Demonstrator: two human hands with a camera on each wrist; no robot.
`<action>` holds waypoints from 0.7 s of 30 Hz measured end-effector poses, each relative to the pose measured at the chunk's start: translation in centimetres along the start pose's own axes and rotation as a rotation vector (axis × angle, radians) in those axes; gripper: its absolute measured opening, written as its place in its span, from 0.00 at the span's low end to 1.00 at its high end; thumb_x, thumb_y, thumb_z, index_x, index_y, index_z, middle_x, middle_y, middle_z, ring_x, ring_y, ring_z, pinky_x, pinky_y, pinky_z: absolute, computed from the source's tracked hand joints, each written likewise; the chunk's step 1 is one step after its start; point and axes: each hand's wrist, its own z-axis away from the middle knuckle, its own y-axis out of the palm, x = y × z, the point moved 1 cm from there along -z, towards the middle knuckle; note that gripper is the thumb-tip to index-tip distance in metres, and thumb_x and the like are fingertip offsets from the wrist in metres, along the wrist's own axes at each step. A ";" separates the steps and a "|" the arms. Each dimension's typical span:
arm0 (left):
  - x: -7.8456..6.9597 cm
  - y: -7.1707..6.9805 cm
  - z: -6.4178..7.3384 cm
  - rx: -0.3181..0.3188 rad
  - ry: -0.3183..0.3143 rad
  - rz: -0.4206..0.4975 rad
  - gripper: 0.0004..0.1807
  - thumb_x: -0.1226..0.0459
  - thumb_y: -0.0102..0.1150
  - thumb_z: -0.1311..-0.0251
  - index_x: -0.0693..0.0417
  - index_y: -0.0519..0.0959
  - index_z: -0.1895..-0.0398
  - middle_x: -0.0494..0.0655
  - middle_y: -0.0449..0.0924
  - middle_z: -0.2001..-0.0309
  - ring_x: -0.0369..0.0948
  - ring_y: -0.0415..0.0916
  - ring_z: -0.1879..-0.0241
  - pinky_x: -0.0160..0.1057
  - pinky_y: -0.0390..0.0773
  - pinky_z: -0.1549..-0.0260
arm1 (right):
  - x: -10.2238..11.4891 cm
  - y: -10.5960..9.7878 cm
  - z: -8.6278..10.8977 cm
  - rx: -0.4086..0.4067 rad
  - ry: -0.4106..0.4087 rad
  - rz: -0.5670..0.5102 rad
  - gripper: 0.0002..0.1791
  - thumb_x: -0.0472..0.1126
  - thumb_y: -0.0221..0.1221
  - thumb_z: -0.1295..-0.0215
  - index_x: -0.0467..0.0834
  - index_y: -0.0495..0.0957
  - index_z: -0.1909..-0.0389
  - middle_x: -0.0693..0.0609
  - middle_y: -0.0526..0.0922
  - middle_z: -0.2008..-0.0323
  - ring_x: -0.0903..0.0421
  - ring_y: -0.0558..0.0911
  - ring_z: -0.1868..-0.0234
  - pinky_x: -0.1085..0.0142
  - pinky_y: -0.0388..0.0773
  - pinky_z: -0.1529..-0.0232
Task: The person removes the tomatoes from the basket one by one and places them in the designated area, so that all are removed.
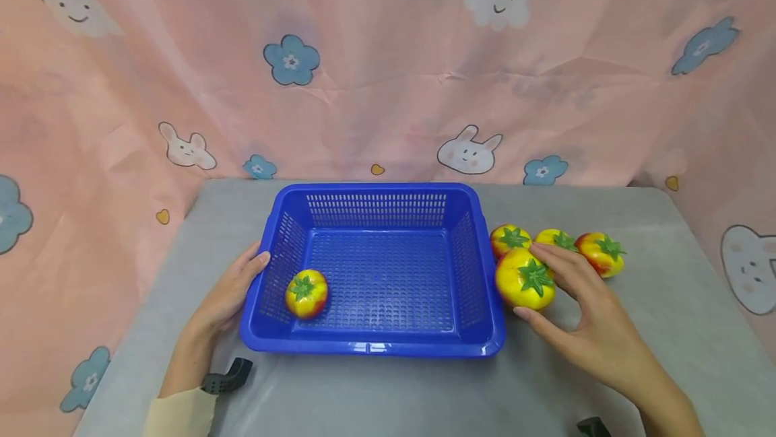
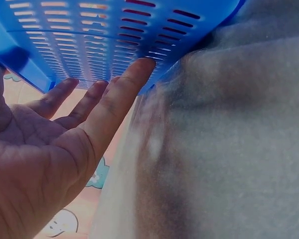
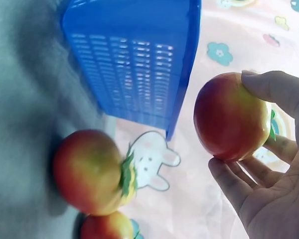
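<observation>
A blue slatted plastic basket (image 1: 372,348) stands on the grey table with one yellow-and-red tomato (image 1: 306,294) at its left inside. My left hand (image 1: 230,289) holds the basket's left rim, thumb on top. The left wrist view shows its long fingers (image 2: 114,102) stretched against the outer wall. Beyond the right rim, my right hand (image 1: 591,319) grips another tomato (image 3: 232,117) between thumb and fingers, lifted off the table. Three more tomatoes lie right of the basket: one near the rim (image 1: 508,238), a middle one (image 1: 548,236) partly hidden, and the rightmost (image 1: 597,255).
Behind the grey table (image 1: 388,396) hangs a pink curtain (image 1: 364,114) printed with rabbits, flowers and rainbows, which also runs down both sides. A dark curved strap end (image 1: 229,378) sticks out by the left wrist. Another dark piece (image 1: 593,427) shows by the right wrist.
</observation>
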 end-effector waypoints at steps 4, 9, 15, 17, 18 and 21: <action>-0.1 -0.1 0.1 0.000 0.014 0.001 0.38 0.50 0.35 0.14 0.62 0.43 0.14 0.82 0.62 0.27 0.35 0.85 0.45 0.42 0.88 0.47 | -0.6 -0.1 0.4 -0.013 0.006 -0.018 0.56 0.23 0.80 0.58 0.49 0.72 0.24 0.50 0.73 0.30 0.75 0.68 0.30 0.91 0.64 0.36; 0.1 -0.2 0.3 -0.004 0.000 0.000 0.38 0.50 0.35 0.14 0.62 0.43 0.14 0.82 0.61 0.27 0.37 0.84 0.43 0.44 0.88 0.46 | -1.5 -0.3 1.0 -0.015 0.042 0.009 0.55 0.24 0.80 0.57 0.50 0.71 0.24 0.45 0.73 0.30 0.79 0.65 0.31 0.93 0.62 0.38; 0.2 -0.2 0.3 -0.008 -0.010 0.014 0.38 0.49 0.35 0.14 0.62 0.43 0.14 0.77 0.67 0.29 0.36 0.85 0.45 0.43 0.88 0.47 | -2.8 -0.6 1.7 -0.039 0.068 0.036 0.54 0.26 0.81 0.56 0.47 0.71 0.24 0.41 0.74 0.30 0.81 0.64 0.32 0.95 0.61 0.41; 0.2 -0.3 0.2 -0.005 -0.004 0.021 0.38 0.49 0.35 0.14 0.63 0.44 0.15 0.78 0.68 0.30 0.36 0.85 0.46 0.43 0.88 0.48 | -3.3 -0.7 2.0 -0.051 0.089 0.032 0.53 0.25 0.80 0.55 0.46 0.72 0.24 0.40 0.74 0.30 0.81 0.64 0.32 0.95 0.62 0.42; 0.2 -0.2 0.2 -0.005 -0.003 0.022 0.38 0.49 0.36 0.14 0.63 0.44 0.15 0.78 0.68 0.30 0.36 0.85 0.46 0.42 0.88 0.48 | -3.6 -0.7 2.2 -0.056 0.107 0.041 0.53 0.26 0.81 0.55 0.46 0.72 0.24 0.40 0.75 0.30 0.82 0.63 0.32 0.95 0.62 0.42; 0.1 -0.2 0.0 0.001 -0.006 0.012 0.38 0.49 0.36 0.14 0.62 0.43 0.14 0.79 0.64 0.28 0.37 0.85 0.44 0.43 0.88 0.46 | -4.4 -0.9 2.7 -0.065 0.161 0.070 0.52 0.29 0.81 0.52 0.46 0.71 0.24 0.39 0.74 0.29 0.85 0.62 0.34 0.96 0.61 0.45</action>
